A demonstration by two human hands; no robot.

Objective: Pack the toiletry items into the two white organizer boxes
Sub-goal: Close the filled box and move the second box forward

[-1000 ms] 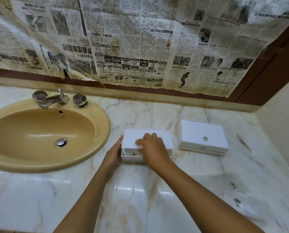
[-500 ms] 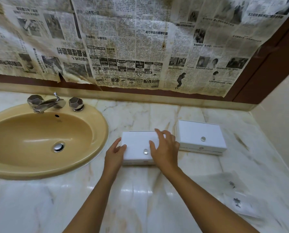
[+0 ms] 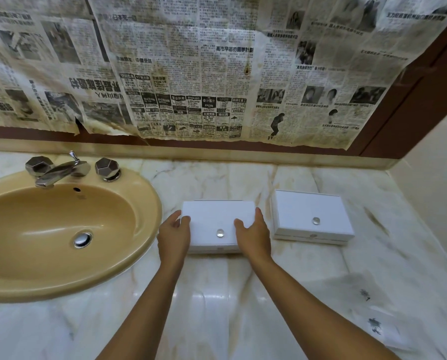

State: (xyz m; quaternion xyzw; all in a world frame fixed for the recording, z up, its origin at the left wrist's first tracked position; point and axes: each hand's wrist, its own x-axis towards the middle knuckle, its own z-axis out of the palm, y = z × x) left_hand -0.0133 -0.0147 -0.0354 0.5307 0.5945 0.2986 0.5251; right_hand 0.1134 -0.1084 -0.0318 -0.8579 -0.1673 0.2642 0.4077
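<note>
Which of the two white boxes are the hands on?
The white box nearer the sink, gripped at both ends by left hand and right hand; the other box sits untouched.

Light: dim, warm, from overhead.
Glare: soft white sheen on the glossy veined marble counter [image 3: 217, 307], below the closed white lidded box [image 3: 217, 216].
Shadows: faint, diffuse.
Edges: wide-angle bowing, slight blur towards the corners.

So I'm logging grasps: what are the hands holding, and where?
Both hold the nearer white box: left hand at its left end, right hand at its right end.
</note>
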